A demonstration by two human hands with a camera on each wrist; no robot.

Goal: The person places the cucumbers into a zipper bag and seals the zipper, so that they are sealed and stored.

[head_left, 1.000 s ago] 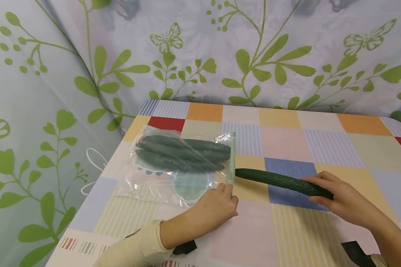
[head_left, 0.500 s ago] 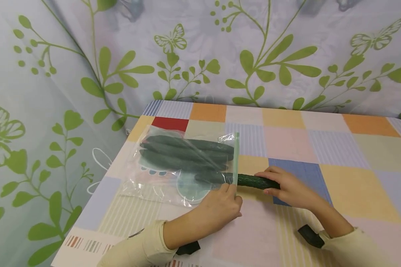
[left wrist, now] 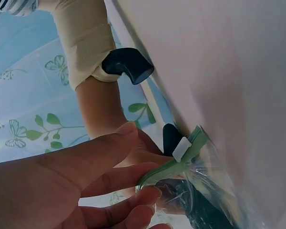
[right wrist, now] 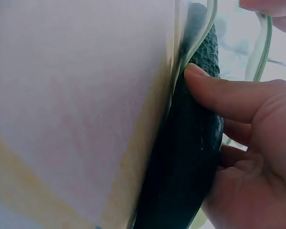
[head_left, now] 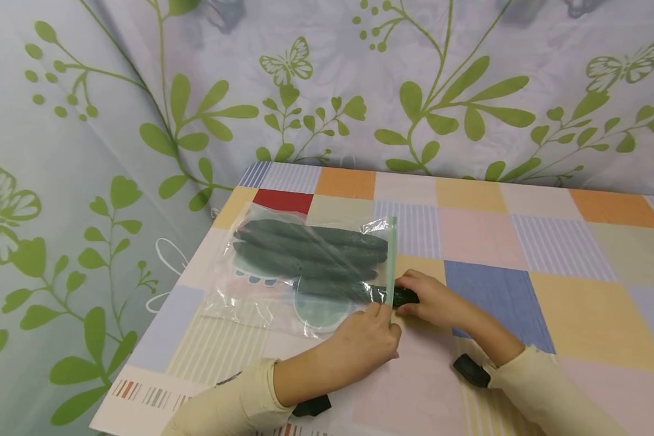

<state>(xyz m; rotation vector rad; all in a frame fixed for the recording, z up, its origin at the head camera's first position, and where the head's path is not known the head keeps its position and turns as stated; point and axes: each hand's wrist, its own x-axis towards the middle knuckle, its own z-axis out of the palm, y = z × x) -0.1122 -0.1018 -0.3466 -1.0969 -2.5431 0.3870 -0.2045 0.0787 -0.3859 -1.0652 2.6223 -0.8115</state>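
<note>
Two bare hands work at the mouth of a clear zip bag (head_left: pixel 272 309), which lies on a table covered with patchwork cloth (head_left: pixel 599 315). We see the left hand (head_left: pixel 354 345) with curled fingers, pinching the bag's green strip (head_left: pixel 392 254) near the end closer to the person. The right hand (head_left: pixel 433 300) grips the end of a cucumber (head_left: pixel 406 297) between thumb and fingers, just outside the mouth; the rest of that cucumber is inside, seen through the plastic. Farther from the person, we see more cucumbers (head_left: pixel 305 242) lying side by side in the bag. From the right wrist, we make out two lengths of the strip standing apart, one crossing the held cucumber by the thumb. In the left wrist view, a white slider (left wrist: pixel 182 150) sits on the strip. Both arms wear cream sleeves (head_left: pixel 550 393), with black pieces (head_left: pixel 471 370) showing at the cuffs. Behind the table, we see a pale curtain (head_left: pixel 360 139) printed with green leaves and butterflies.
</note>
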